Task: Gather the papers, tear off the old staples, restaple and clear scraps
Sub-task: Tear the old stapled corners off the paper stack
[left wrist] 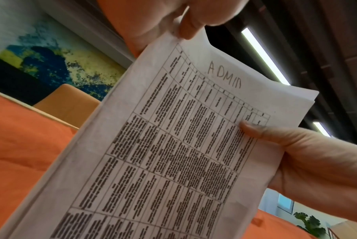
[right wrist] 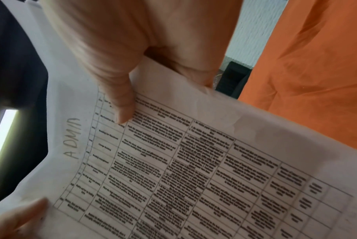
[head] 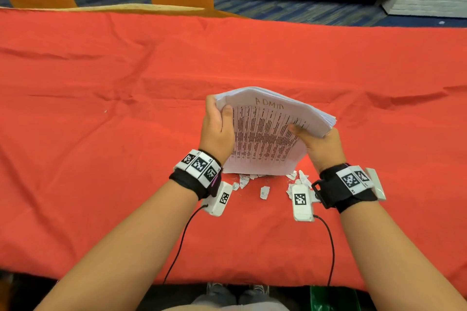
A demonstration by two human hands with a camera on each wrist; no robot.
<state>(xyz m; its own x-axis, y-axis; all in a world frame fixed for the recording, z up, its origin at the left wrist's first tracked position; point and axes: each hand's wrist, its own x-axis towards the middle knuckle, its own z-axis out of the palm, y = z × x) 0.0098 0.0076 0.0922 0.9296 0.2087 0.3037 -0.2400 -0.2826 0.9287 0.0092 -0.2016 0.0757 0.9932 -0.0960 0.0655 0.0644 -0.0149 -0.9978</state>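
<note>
Table (head: 101,134) under red cloth. Paper stack (head: 265,134) held upright mid-table, bottom edge just above torn scraps (head: 264,192) at near side. Left hand (head: 217,131) grasps stack's left edge, right hand (head: 319,144) grasps right edge, thumbs on front sheet. Step looks like squaring: tap bottom edge on table, grip loose, align corners before stapling. No stapler in view.

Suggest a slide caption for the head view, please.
Both hands, left hand and right hand, hold the paper stack upright over torn scraps.
</note>
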